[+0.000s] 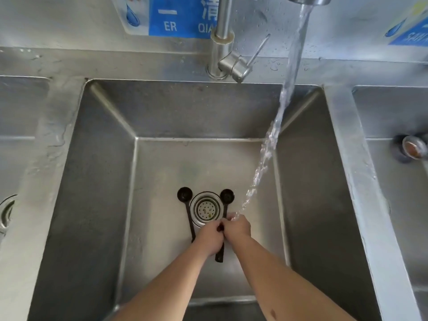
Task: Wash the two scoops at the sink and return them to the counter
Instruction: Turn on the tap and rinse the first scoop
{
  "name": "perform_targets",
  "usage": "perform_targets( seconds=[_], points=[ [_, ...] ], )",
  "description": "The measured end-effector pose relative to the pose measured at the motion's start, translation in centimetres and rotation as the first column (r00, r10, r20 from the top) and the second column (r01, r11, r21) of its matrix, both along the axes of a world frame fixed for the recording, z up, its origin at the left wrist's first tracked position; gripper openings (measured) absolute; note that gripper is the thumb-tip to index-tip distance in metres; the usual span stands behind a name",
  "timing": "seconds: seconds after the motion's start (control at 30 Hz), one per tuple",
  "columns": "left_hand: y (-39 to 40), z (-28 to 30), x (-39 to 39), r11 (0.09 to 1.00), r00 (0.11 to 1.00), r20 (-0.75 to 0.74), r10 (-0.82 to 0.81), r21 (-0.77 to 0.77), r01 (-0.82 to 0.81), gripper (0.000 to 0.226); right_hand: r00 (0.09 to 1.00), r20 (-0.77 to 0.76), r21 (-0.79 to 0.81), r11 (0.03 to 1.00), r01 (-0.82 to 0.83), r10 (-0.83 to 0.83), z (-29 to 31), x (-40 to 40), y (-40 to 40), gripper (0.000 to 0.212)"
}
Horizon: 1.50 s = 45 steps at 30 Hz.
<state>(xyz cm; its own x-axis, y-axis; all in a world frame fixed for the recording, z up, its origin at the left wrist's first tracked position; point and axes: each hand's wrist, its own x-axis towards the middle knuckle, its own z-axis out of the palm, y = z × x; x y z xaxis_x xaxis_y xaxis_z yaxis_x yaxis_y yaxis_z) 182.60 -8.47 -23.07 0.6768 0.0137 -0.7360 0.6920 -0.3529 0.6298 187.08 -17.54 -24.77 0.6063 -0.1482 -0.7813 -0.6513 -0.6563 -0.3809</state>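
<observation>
Two black scoops lie on the floor of the steel sink [97, 181], one on each side of the round drain strainer [206, 208]. The left scoop [185, 194] has its bowl away from me and its thin handle runs toward my left hand. The right scoop [227, 196] has a handle that passes between my hands and comes out below them. My left hand [209, 238] and my right hand [238, 228] meet over that handle with fingers curled onto it. Water [273, 135] from the tap falls on my right hand's knuckles.
The faucet post and lever [234, 63] stand on the back ledge, with the spout [309, 0] at the top right. A second basin [393, 117] lies to the right, and a third basin [14, 107] to the left. Blue signs hang on the back wall.
</observation>
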Motion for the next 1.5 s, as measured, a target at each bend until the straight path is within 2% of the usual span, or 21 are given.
perform_targets(
  seconds=[0.13,0.23,0.3,0.43,0.53,0.63,0.73,0.83,0.93,1.0,1.1,1.3,1.37,1.4,1.5],
  points=[
    [0.6,0.9,-0.6,0.996,0.997,-0.035,0.072,-0.056,-0.074,0.024,0.999,-0.013,0.177,0.984,0.035,-0.033,2.3,-1.4,-1.3,0.015],
    [0.8,3.6,-0.5,0.973,0.975,-0.08,0.208,-0.089,-0.215,0.017,0.989,-0.097,0.308,0.942,0.137,-0.112,5.8,-2.7,-2.4,0.018],
    [0.6,5.6,0.0,0.948,0.954,-0.056,0.294,-0.108,-0.298,0.015,0.982,-0.137,0.372,0.912,0.171,-0.128,8.6,-3.5,-2.8,0.021],
    [-0.4,9.3,1.2,0.854,0.894,-0.032,0.448,-0.282,-0.438,0.019,0.981,-0.126,0.428,0.884,0.189,-0.149,14.2,-4.5,-3.1,0.025],
    [-1.2,12.4,1.9,0.774,0.864,-0.083,0.496,-0.408,-0.484,0.017,0.976,-0.11,0.44,0.871,0.217,-0.188,17.6,-4.6,-3.9,0.016],
    [-1.9,15.2,2.6,0.71,0.829,-0.118,0.547,-0.458,-0.534,0.022,0.984,-0.067,0.427,0.886,0.18,-0.167,20.8,-4.6,-4.9,0.016],
    [-1.9,17.5,2.8,0.732,0.824,-0.084,0.56,-0.415,-0.54,0.019,0.994,-0.013,0.41,0.906,0.106,-0.11,23.4,-4.7,-5.6,0.019],
    [-1.4,19.4,2.7,0.812,0.862,0.033,0.505,-0.355,-0.462,0.015,0.986,-0.052,0.475,0.865,0.161,-0.155,25.5,-4.7,-5.9,0.013],
    [-1.0,21.4,3.0,0.907,0.895,0.18,0.408,-0.193,-0.375,0.02,0.979,-0.052,0.526,0.828,0.195,-0.197,26.9,-5.0,-6.0,0.018],
    [-0.6,22.8,3.6,0.939,0.904,0.252,0.345,-0.096,-0.331,0.023,0.98,-0.018,0.529,0.829,0.179,-0.2,27.5,-5.1,-6.0,0.021],
    [-0.1,24.2,4.5,0.964,0.918,0.3,0.259,-0.024,-0.264,0.019,0.978,0.036,0.529,0.834,0.155,-0.204,28.1,-5.0,-5.5,0.02],
    [0.8,26.0,5.4,0.963,0.881,0.425,0.206,0.07,-0.259,0.015,0.969,0.084,0.588,0.796,0.14,-0.233,29.2,-4.0,-4.6,0.019],
    [0.7,26.5,5.7,0.955,0.886,0.372,0.277,-0.007,-0.296,0.021,0.968,0.099,0.599,0.791,0.128,-0.231,29.5,-3.3,-4.3,0.019],
    [0.7,26.8,5.9,0.931,0.876,0.315,0.365,-0.118,-0.345,0.022,0.967,0.108,0.605,0.787,0.119,-0.229,29.7,-3.0,-4.1,0.018],
    [0.6,27.8,6.1,0.781,0.815,0.176,0.552,-0.452,-0.432,0.026,0.963,0.121,0.627,0.771,0.113,-0.239,29.9,-2.1,-3.8,0.017]
  ],
)
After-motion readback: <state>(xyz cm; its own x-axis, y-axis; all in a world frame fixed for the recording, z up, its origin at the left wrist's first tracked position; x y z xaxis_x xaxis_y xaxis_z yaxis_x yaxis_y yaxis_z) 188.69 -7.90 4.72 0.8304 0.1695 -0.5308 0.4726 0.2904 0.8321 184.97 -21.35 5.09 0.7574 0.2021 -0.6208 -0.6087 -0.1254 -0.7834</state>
